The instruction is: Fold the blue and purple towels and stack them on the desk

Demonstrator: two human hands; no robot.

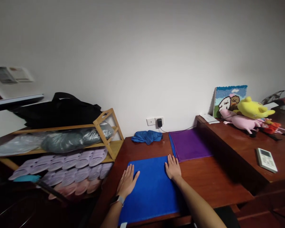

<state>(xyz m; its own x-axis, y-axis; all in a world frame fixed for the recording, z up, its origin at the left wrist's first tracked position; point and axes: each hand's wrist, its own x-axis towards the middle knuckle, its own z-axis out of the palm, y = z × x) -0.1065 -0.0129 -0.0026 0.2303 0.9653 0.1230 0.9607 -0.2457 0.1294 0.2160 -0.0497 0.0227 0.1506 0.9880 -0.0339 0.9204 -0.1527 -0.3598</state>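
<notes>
A blue cloth (151, 186) lies spread flat on the brown wooden table, with a small white tag at its near left corner. My left hand (128, 180) rests flat on its left edge, fingers stretched out and thumb apart. On the far right edge of the same cloth, my right hand (173, 167) lies flat with its fingers extended. Just beyond that hand is a purple cloth (192, 144), laid flat with a blue edge showing at its left side. Against the wall, a crumpled blue cloth (147, 136) sits in a loose heap.
On the left, a wooden rack (111, 136) holds a black bag (64, 110), plastic-wrapped items and several lilac clogs (83, 160). A raised brown surface at right carries plush toys (242, 122), a dog picture (230, 98) and a white remote (267, 160). A black plug (159, 122) trails a cable.
</notes>
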